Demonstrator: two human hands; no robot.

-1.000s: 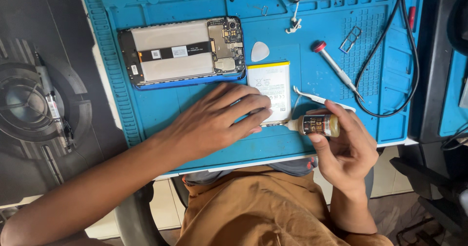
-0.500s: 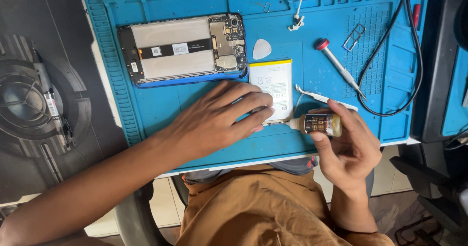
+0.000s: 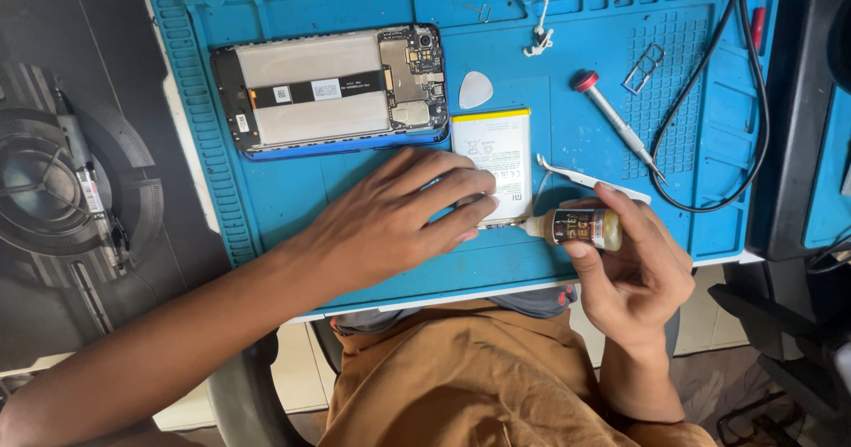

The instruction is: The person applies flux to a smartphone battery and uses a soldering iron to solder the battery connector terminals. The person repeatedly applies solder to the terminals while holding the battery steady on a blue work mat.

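Note:
My left hand (image 3: 390, 221) lies flat on the blue work mat (image 3: 292, 199), its fingertips resting on the lower left corner of a white phone battery (image 3: 494, 150). My right hand (image 3: 634, 274) holds a small amber glue bottle (image 3: 581, 227) on its side. The bottle's thin metal nozzle points left and reaches my left fingertips at the battery's bottom edge. An opened phone (image 3: 332, 93) with its back off lies on the mat above my left hand, its boards and a flat cable showing.
On the mat lie a white triangular pick (image 3: 475, 89), a red-capped screwdriver (image 3: 616, 124), metal tweezers (image 3: 576, 177), a card tray (image 3: 644, 68) and a looped black cable (image 3: 745, 137). A dark mat with a pen-like tool (image 3: 84, 181) lies to the left.
The view has shifted slightly. Both hands, the bottle and the battery stay where they were.

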